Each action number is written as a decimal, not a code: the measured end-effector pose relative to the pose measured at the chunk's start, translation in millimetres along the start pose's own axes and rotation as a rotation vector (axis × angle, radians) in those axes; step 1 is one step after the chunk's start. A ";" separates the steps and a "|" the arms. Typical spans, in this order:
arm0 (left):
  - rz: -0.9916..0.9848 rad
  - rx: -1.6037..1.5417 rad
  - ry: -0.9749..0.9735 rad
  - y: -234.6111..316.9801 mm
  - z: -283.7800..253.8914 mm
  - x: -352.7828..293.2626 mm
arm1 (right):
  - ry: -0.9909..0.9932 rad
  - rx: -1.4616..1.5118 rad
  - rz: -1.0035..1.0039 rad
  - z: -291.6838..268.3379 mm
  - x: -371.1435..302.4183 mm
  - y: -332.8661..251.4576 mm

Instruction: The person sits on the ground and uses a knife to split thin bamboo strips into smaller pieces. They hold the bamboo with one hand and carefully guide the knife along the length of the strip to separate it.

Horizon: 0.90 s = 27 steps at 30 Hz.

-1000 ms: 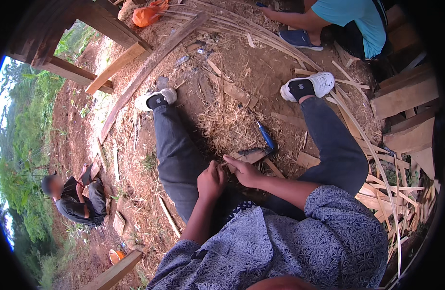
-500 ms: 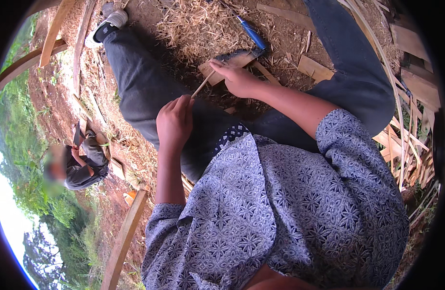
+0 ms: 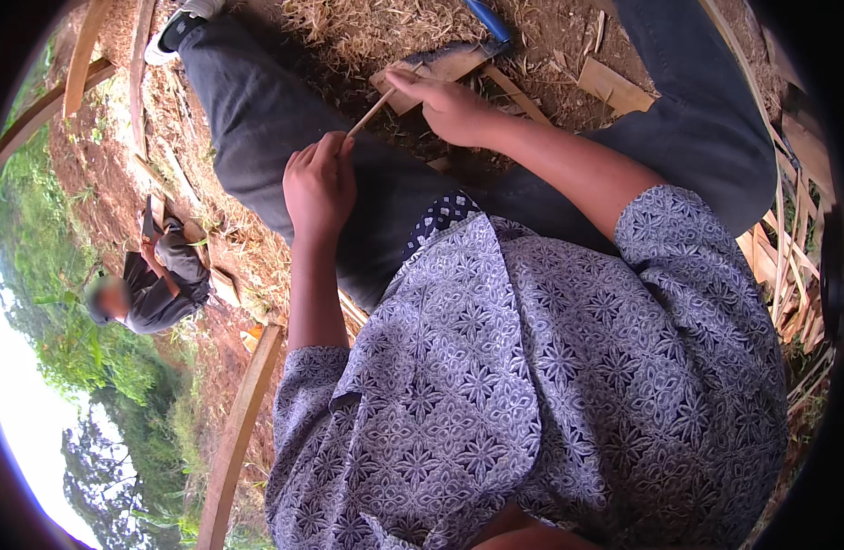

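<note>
A thin, pale wooden stick slants between my two hands above my leg. My left hand is closed around its near end, the knuckles facing up. At the far end, my right hand has its fingers pressed together against the stick; the thumb side is partly hidden. Just beyond the right fingertips lies a flat wooden block with a dark strip along its far edge. A tool with a blue handle rests beside the block, running out of the top of the view.
Pale shavings cover the ground between my legs. A flat wood offcut lies to the right, with split strips beyond. Curved planks stand at the left. Another person sits farther left, holding a blade.
Both hands and the stick sit slightly higher and farther left in view, as does the ground around them. The hold on the stick looks the same.
</note>
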<state>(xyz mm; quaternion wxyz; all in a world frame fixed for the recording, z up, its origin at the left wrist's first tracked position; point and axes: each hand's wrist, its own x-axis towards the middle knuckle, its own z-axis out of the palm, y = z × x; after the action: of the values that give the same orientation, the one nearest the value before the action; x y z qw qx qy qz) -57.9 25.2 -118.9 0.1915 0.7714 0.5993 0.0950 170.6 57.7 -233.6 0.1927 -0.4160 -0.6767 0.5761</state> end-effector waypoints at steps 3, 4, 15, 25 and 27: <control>0.007 0.002 0.013 -3.8 2.6 3.1 | 0.017 -0.034 0.204 7.9 0.5 -27.0; 0.005 -0.006 0.011 -5.2 3.6 4.5 | 0.033 0.058 0.034 19.2 -8.5 -52.5; 0.027 -0.008 -0.020 -3.9 3.8 0.1 | 0.041 0.042 -0.078 18.2 -13.2 -40.8; 0.002 -0.009 -0.027 -0.4 1.3 -0.7 | 0.123 -0.035 0.111 9.9 -2.2 6.7; -0.012 -0.018 -0.020 -1.5 1.5 3.5 | 0.018 -0.013 0.181 3.8 2.7 -7.7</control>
<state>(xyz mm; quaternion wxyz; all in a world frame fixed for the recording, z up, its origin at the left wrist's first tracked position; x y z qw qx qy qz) -57.7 28.6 -121.2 0.2050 0.7669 0.6012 0.0914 163.6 57.6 -228.0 0.1431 -0.4818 -0.6383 0.5830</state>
